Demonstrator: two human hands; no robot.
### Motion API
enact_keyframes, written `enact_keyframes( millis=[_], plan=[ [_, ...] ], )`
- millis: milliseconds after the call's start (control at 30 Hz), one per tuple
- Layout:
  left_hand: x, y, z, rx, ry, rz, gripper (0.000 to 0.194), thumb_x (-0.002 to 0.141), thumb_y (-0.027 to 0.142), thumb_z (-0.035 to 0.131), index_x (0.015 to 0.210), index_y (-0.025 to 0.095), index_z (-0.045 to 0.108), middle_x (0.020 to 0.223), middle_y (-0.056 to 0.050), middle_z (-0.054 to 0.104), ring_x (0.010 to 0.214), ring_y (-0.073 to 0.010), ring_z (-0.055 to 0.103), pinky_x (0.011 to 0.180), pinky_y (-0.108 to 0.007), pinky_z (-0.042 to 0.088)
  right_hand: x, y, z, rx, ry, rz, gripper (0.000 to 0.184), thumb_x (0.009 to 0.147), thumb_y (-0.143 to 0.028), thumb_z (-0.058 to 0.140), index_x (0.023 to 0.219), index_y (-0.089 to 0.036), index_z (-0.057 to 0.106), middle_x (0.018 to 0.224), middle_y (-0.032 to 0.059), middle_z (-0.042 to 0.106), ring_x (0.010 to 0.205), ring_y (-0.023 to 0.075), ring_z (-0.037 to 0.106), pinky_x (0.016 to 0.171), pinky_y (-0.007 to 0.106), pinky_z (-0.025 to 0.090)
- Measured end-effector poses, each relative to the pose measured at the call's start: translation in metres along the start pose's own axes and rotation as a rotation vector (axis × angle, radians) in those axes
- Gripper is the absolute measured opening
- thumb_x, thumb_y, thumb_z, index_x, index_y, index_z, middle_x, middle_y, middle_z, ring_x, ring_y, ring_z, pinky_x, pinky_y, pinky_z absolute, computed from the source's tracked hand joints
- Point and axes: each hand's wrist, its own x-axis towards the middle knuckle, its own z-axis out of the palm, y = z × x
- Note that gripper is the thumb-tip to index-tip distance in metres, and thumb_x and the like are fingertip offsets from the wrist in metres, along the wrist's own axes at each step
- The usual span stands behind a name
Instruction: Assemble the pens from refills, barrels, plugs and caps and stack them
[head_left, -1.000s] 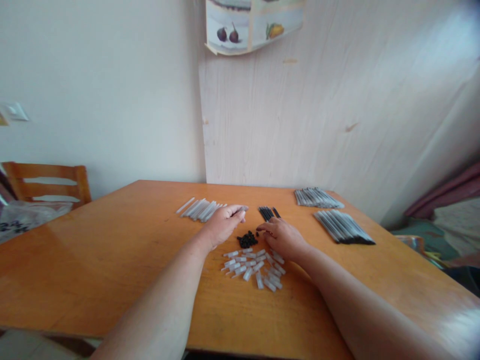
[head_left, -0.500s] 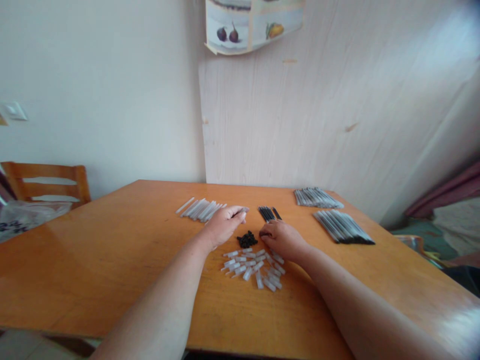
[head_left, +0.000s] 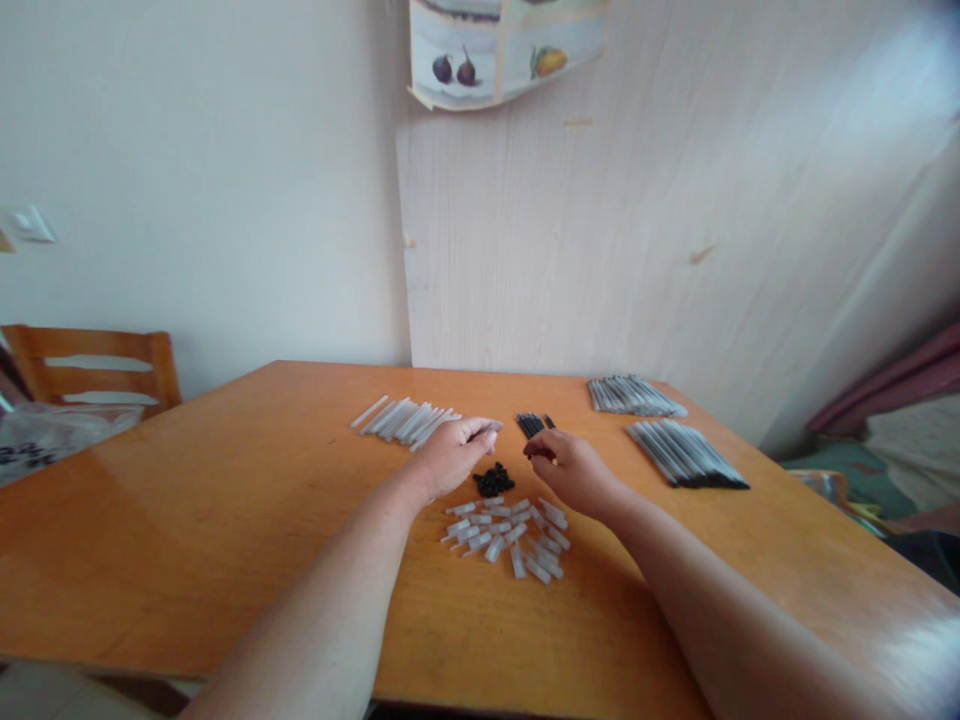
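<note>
Raised slightly since the earlier head view, the right hand [head_left: 576,474] hangs just right of the black pieces [head_left: 493,481], fingers curled down toward the thumb; whether they pinch anything cannot be told. Across from it, the left hand [head_left: 454,455] grips a slim grey piece [head_left: 493,427] pointing right, its forearm slanting from near left. Pale tubes [head_left: 403,421] lie far left on the counter [head_left: 225,530], whitish caps [head_left: 517,533] nearer.

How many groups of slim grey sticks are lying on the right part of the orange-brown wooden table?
2. The farther group lies near the table's far right corner; the nearer group lies closer to the person. No hand covers either.
</note>
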Motion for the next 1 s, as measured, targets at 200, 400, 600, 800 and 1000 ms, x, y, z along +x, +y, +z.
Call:
enact_keyframes(
  millis=[200, 400, 600, 800, 1000],
  plan=[
    [0.0, -0.002, 0.006, 0.009, -0.063, 0.042, 0.038, 0.087, 0.037, 0.052, 0.116, 0.016, 0.066, 0.108, -0.009, 0.071, 0.098, -0.0203, 0.063, 0.093, -0.034, 0.046, -0.007, -0.015, -0.014, 0.677, -0.019, 0.158, 0.014, 0.074, -0.027, 0.06, 0.085, -0.019, 0.055, 0.069, -0.0013, 0.06, 0.063, 0.0124, 0.057, 0.063, 0.027, 0.046],
    [-0.003, 0.002, 0.013, 0.072, -0.133, 0.1, 0.036, 0.09, 0.037, 0.048, 0.114, 0.018, 0.067, 0.111, -0.006, 0.07, 0.101, -0.0204, 0.062, 0.092, -0.033, 0.045, -0.009, -0.023, -0.019, 0.829, -0.01, 0.14, 0.017, 0.072, -0.028, 0.064, 0.083, -0.017, 0.057, 0.07, -0.0011, 0.061, 0.064, 0.0112, 0.057, 0.064, 0.026, 0.045],
    [-0.005, 0.008, 0.017, 0.125, -0.223, 0.137, 0.035, 0.092, 0.036, 0.044, 0.11, 0.017, 0.067, 0.098, -0.003, 0.071, 0.088, -0.0178, 0.062, 0.08, -0.028, 0.046, -0.01, -0.025, -0.019, 0.784, -0.025, 0.143, 0.016, 0.072, -0.028, 0.064, 0.082, -0.017, 0.059, 0.068, -0.0016, 0.06, 0.063, 0.0112, 0.056, 0.063, 0.026, 0.045],
    [-0.006, 0.011, 0.016, 0.137, -0.218, 0.149, 0.033, 0.091, 0.033, 0.044, 0.107, 0.018, 0.068, 0.097, -0.003, 0.07, 0.087, -0.0176, 0.061, 0.078, -0.027, 0.045, -0.009, -0.022, -0.018, 0.71, -0.051, 0.14, 0.012, 0.074, -0.027, 0.062, 0.082, -0.018, 0.06, 0.068, -0.0017, 0.06, 0.061, 0.0108, 0.055, 0.061, 0.025, 0.045],
    [-0.006, 0.012, 0.017, 0.147, -0.235, 0.157, 0.032, 0.09, 0.034, 0.046, 0.105, 0.018, 0.069, 0.095, -0.003, 0.071, 0.086, -0.0179, 0.061, 0.078, -0.027, 0.046, -0.01, -0.022, -0.017, 0.69, -0.071, 0.137, 0.012, 0.073, -0.027, 0.061, 0.082, -0.018, 0.06, 0.067, -0.0014, 0.06, 0.061, 0.0112, 0.054, 0.06, 0.025, 0.045]
  ],
)
